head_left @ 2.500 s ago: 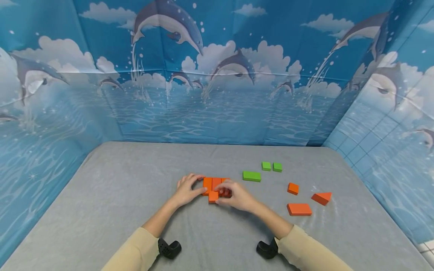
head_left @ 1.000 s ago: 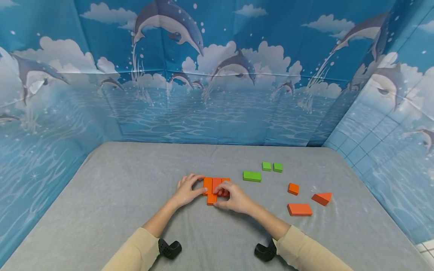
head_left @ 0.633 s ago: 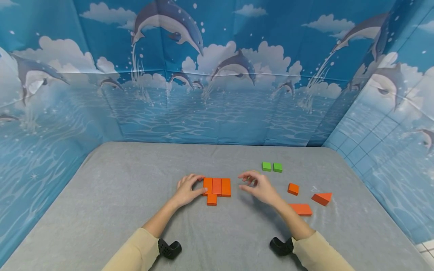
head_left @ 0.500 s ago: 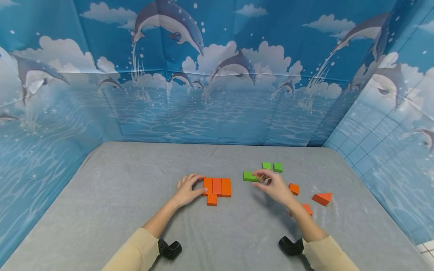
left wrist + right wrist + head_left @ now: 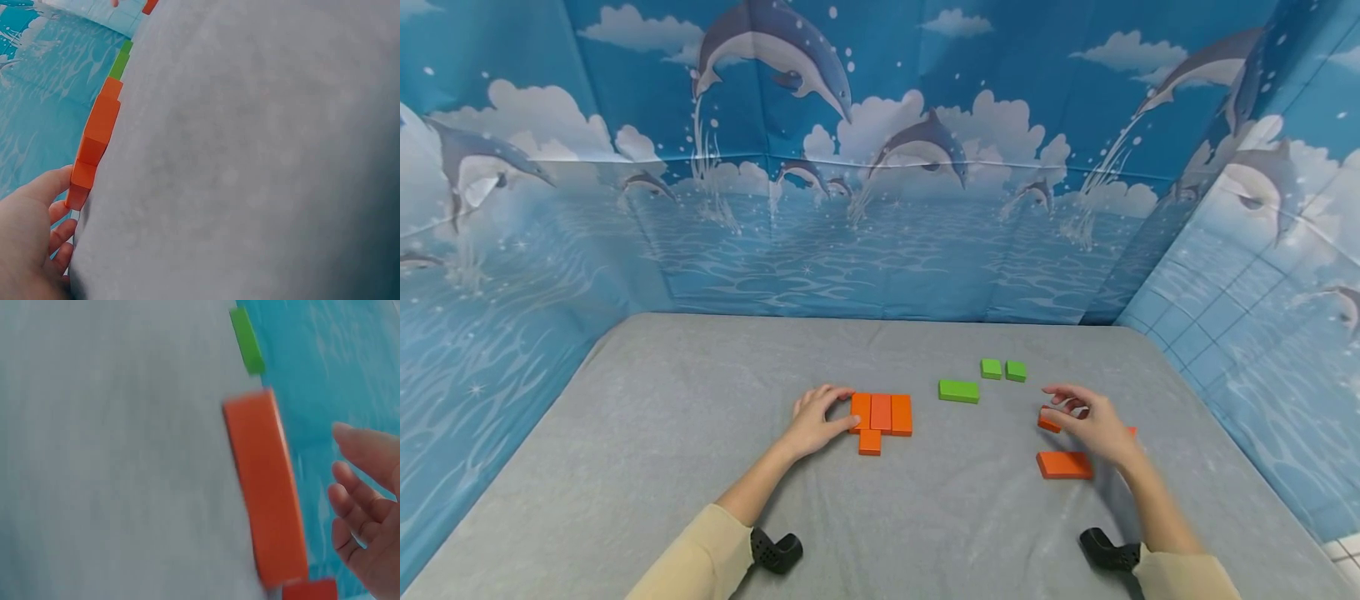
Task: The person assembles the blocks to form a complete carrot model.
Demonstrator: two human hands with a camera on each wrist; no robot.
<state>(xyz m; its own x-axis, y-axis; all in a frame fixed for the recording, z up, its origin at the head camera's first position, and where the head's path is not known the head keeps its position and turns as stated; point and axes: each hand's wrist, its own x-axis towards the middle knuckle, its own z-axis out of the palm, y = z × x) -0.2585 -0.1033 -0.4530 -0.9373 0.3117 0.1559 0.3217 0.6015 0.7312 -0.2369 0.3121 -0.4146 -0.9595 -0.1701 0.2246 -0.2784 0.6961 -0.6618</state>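
My left hand (image 5: pixel 815 421) holds the left end of a flat group of orange wooden blocks, thumb and forefinger on the leftmost block (image 5: pixel 859 408). Side by side with it lie a middle block (image 5: pixel 881 412) and a right block (image 5: pixel 901 414). A small orange block (image 5: pixel 869 442) butts against their near side. My right hand (image 5: pixel 1093 423) hovers with loosely bent fingers over the right part of the table, overlapping a small orange block (image 5: pixel 1047 422) in the head view. Nothing shows between its fingers in the right wrist view. An orange rectangular block (image 5: pixel 1064 465) lies just nearer.
A long green block (image 5: pixel 958 392) and two small green blocks (image 5: pixel 991 369) lie beyond the table's middle. Behind my right hand, only a corner of an orange triangular block (image 5: pixel 1132 432) shows. A dolphin-print curtain (image 5: pixel 880 242) borders the grey-covered table (image 5: pixel 700 375).
My right hand has let go of the small orange block at the group's near side and moved right, past the green blocks. That small block sits slightly nearer and left. My left hand stays put.
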